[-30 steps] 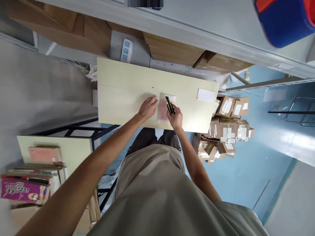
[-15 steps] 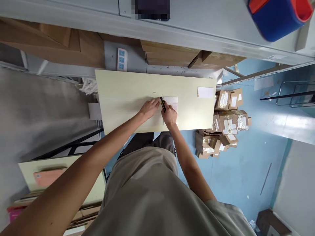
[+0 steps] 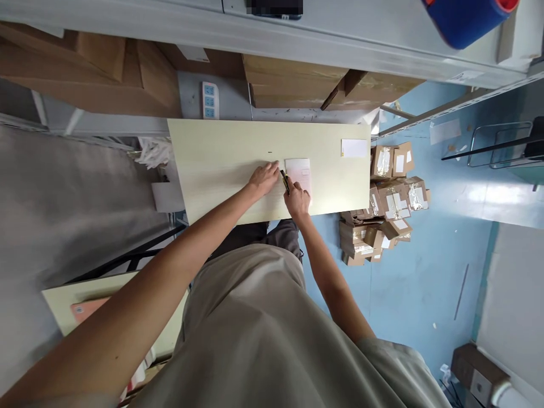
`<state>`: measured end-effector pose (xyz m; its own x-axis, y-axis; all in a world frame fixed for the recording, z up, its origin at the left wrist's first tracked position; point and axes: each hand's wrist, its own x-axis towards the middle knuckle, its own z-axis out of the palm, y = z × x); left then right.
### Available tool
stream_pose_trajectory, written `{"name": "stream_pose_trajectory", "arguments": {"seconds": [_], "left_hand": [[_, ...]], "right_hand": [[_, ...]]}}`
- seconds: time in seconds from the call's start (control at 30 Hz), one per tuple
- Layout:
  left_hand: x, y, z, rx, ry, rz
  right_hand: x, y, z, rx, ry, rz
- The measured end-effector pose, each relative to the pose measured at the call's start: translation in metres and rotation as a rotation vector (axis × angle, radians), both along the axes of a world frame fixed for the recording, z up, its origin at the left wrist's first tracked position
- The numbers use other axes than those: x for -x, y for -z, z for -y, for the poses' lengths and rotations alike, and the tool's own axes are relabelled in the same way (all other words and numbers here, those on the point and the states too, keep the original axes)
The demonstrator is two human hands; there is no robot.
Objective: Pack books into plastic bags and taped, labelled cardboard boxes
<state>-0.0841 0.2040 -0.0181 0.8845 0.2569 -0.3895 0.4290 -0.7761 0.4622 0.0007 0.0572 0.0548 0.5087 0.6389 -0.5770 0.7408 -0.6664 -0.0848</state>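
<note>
My left hand [image 3: 264, 178] lies on the cream board [image 3: 216, 164], palm down with fingers stretched out. Its fingertips are just left of a pale pink-and-white booklet or sheet [image 3: 302, 168]. In my right hand [image 3: 298, 200] is a black and yellow utility knife [image 3: 285, 182], its tip pointing away from me at the booklet's left edge. The right hand covers the near part of the booklet. Whether the blade is out is too small to tell.
A white card [image 3: 354, 148] lies at the board's right end. Behind the board are a power strip [image 3: 209, 101] and cardboard boxes [image 3: 293, 82] under a grey shelf [image 3: 170, 28]. Several taped cartons [image 3: 393, 201] are piled on the blue floor to the right.
The knife in my right hand has moved slightly toward me along the booklet's left edge. My left hand stays nearly in place, and the camera view has shifted a little.
</note>
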Motion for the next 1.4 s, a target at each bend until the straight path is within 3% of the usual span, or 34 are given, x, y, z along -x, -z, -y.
{"name": "stream_pose_trajectory", "arguments": {"seconds": [0.27, 0.53, 0.73, 0.9, 1.0, 1.1, 1.23, 1.4], "left_hand": [[-0.002, 0.007, 0.005, 0.025, -0.009, -0.018], [-0.007, 0.000, 0.010, 0.005, -0.019, -0.047], [-0.015, -0.009, 0.012, -0.040, -0.019, -0.120], [-0.021, -0.023, 0.014, 0.022, -0.115, -0.138], [-0.028, -0.044, 0.019, 0.026, -0.141, -0.134], [-0.040, -0.079, 0.028, 0.038, -0.144, -0.069], [-0.064, -0.141, 0.033, 0.036, -0.177, 0.248], [-0.094, -0.230, 0.018, -0.091, -0.293, 0.648]], "right_hand": [[0.020, -0.023, 0.052, 0.106, -0.046, -0.035], [0.035, -0.078, 0.074, 0.343, -0.143, -0.177], [0.018, -0.116, 0.081, 0.270, -0.096, -0.126], [-0.025, -0.149, 0.074, 0.134, -0.044, -0.046], [-0.063, -0.174, 0.063, -0.013, -0.012, -0.019], [-0.105, -0.201, 0.047, -0.198, 0.002, 0.009], [-0.159, -0.228, 0.015, -0.460, 0.047, 0.095], [-0.219, -0.242, -0.051, -0.792, 0.032, 0.149]]}}
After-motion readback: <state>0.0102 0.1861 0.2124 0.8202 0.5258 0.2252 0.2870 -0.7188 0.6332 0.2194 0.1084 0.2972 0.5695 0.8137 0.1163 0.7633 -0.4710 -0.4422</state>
